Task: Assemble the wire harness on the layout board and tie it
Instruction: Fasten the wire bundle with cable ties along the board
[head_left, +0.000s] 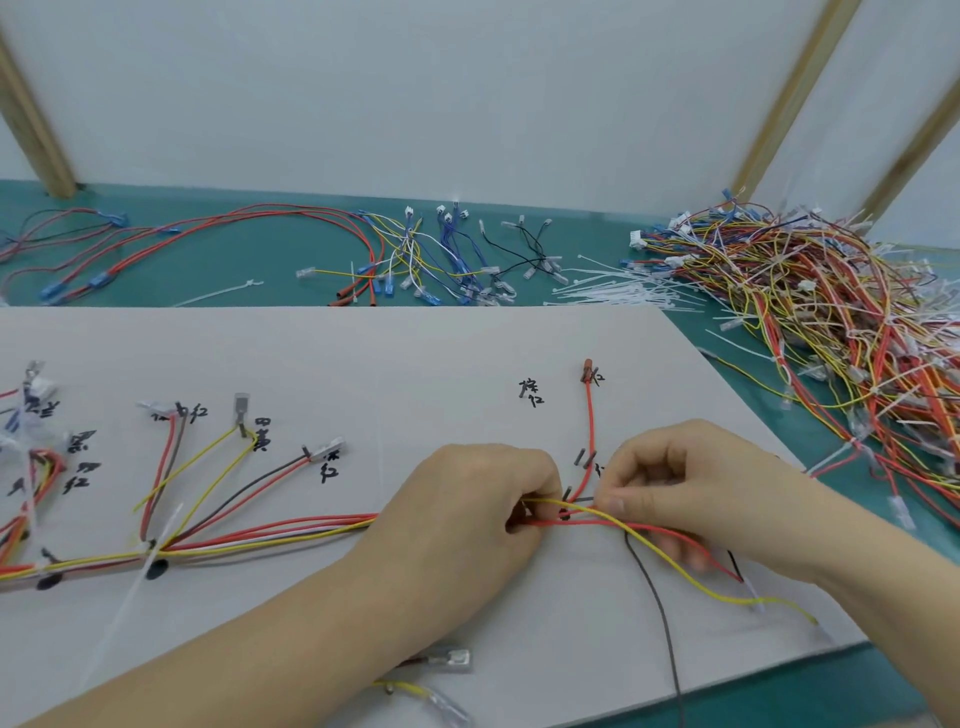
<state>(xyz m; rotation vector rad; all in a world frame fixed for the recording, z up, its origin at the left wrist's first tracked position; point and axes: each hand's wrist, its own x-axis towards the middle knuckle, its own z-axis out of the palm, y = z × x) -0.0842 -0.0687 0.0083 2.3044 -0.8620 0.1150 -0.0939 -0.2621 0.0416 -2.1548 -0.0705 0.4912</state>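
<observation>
We pinch the wire bundle (270, 530) with both left hand (467, 514) and right hand (691, 493) — probably to hold strands together at the pegs (584, 458) on the layout board (415, 364).

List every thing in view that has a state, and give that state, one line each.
left hand: fingers curled, gripping the wire bundle
right hand: fingers curled, pinching the wires
wire bundle: laid along the layout board, loose wire ends trailing right
layout board: flat on the table, partly wired
red wire: routed up to its marked peg
cable tie: lying across the bundle; fastened or not, cannot tell
spare cable ties: loose heap
finished harnesses: piled at right
</observation>
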